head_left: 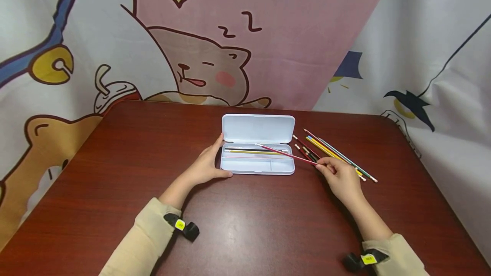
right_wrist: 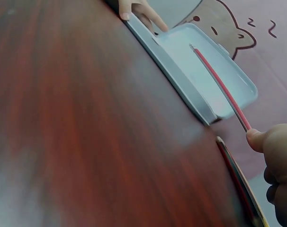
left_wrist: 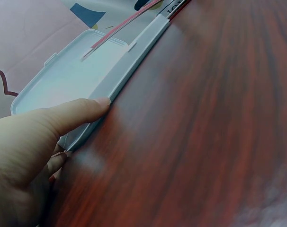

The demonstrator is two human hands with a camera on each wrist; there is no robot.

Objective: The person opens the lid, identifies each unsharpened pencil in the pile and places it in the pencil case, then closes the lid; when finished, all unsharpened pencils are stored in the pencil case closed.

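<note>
A white pencil case (head_left: 245,166) lies with its lid (head_left: 258,128) raised at the back. Inside it, several pencils (head_left: 249,151) rest in the rear compartment. My left hand (head_left: 205,166) holds the case's left end, the thumb along the front edge and the fingers round behind. Pinched by its near end in my right hand (head_left: 341,179) is a red pencil (head_left: 287,154); it slants over the open case, its far end pointing left. In the right wrist view the same red pencil (right_wrist: 221,87) stands out against the lid.
Several loose pencils (head_left: 333,150), yellow, blue-green and dark red among them, lie right of the case, partly under my right hand. The dark red-brown table (head_left: 249,225) ends at the back against a cartoon-printed cloth (head_left: 287,54).
</note>
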